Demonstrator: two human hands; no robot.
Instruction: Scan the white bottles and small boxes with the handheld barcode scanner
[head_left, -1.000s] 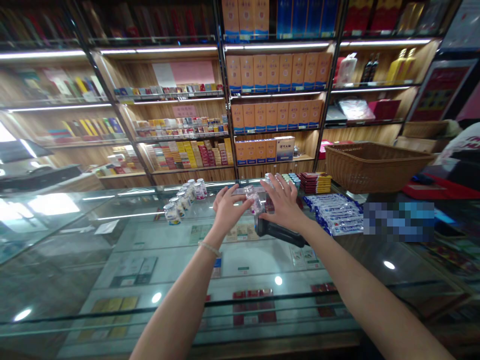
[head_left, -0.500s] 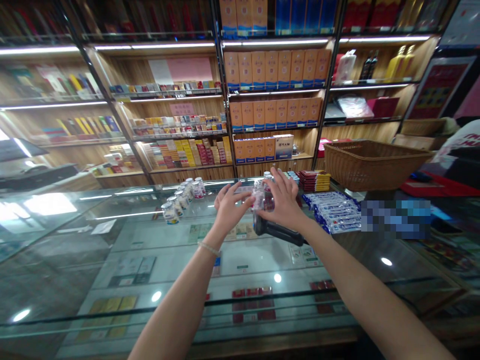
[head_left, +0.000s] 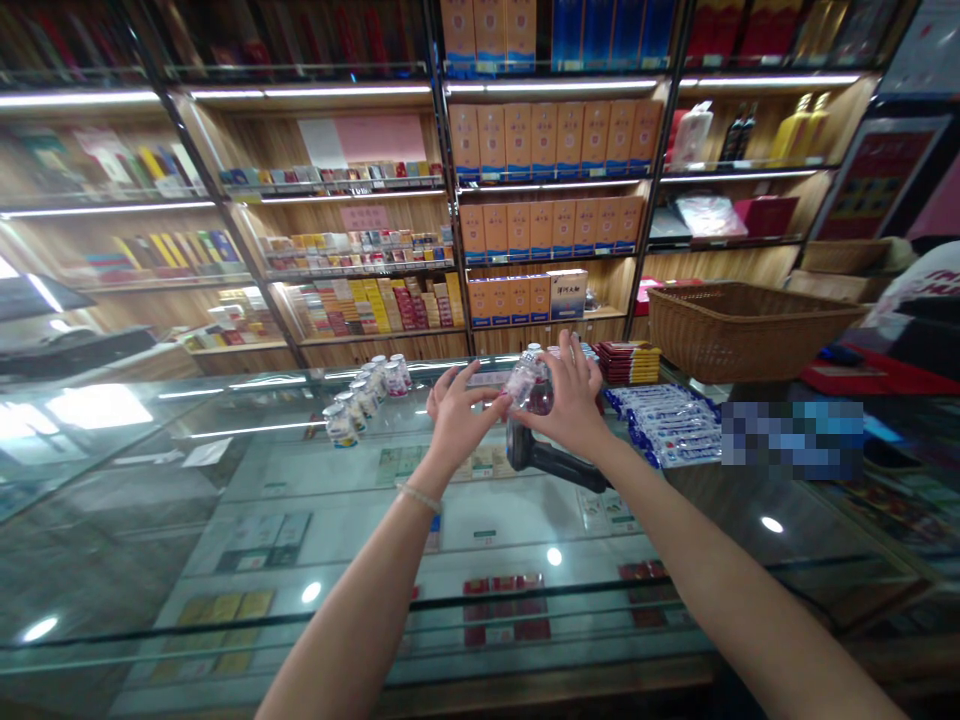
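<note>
A small, clear-looking bottle [head_left: 523,378] with pink and white markings tilts at the fingertips of the left hand [head_left: 466,412] and right hand [head_left: 566,400], its upper end leaning right, fine print unreadable.

the small bottle [head_left: 522,381] now tilts with its top toward the far right; 0.5 seconds ago it stood nearly upright, and 1 second ago it leaned left.

bottle [head_left: 520,380]: white-pink; scanner [head_left: 559,463]: black; basket [head_left: 754,340]: brown; bracelet [head_left: 418,497]: pale
</note>
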